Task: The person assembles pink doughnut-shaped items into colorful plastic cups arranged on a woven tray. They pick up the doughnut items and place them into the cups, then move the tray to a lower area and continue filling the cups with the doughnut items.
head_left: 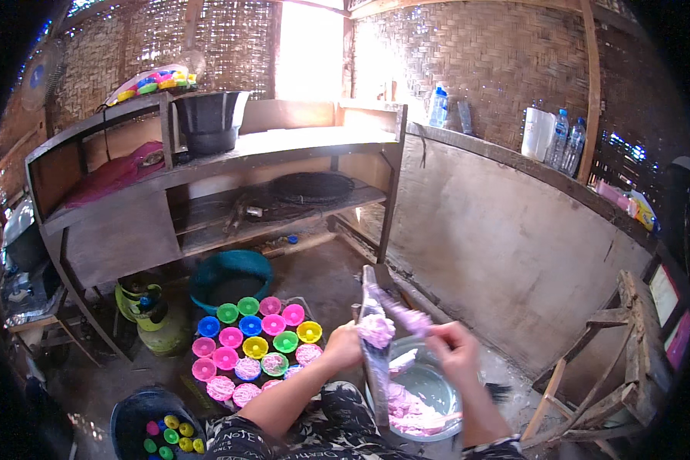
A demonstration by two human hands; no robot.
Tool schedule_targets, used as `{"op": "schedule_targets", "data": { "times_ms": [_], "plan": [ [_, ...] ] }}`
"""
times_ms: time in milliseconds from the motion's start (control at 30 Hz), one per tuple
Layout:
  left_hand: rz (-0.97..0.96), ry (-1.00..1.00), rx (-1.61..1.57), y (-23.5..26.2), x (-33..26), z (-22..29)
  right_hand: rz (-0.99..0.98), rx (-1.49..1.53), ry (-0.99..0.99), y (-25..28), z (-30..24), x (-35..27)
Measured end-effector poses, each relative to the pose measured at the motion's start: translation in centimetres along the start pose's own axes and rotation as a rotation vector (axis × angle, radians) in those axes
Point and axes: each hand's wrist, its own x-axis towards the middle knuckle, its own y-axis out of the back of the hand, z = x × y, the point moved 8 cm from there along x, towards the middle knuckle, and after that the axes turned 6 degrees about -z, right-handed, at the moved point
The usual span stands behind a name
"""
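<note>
Hands at lower centre of frame: left hand [343, 345] fingers closed round lump of pink dough [376, 331] on grey flat tool [375, 360]; right hand [454, 351] pinches stretched strand. Best keep lump over metal bowl [428, 383], portions even for coloured cups [254, 346] lower left.

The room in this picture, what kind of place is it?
Probably a simple home kitchen or small food workshop. The walls are woven bamboo, a green gas cylinder stands by a rough wooden shelf, and small coloured moulds lie on the floor beside a bowl of pink dough.

the dirt floor [326, 276] carries coloured cups [254, 346], a metal bowl [425, 383], a teal basin [231, 277].
</note>
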Motion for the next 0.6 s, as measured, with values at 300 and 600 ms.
{"op": "schedule_targets", "data": {
  "times_ms": [300,600],
  "plan": [
    [-0.026,0.169,-0.069,-0.6,0.8,-1.6,0.118,-0.236,0.072,1.9,6.2,-1.6],
    [-0.087,0.419,-0.201,-1.2,1.1,-5.2,-0.023,-0.218,0.154,-0.2,6.2,-1.1]
  ]
}}
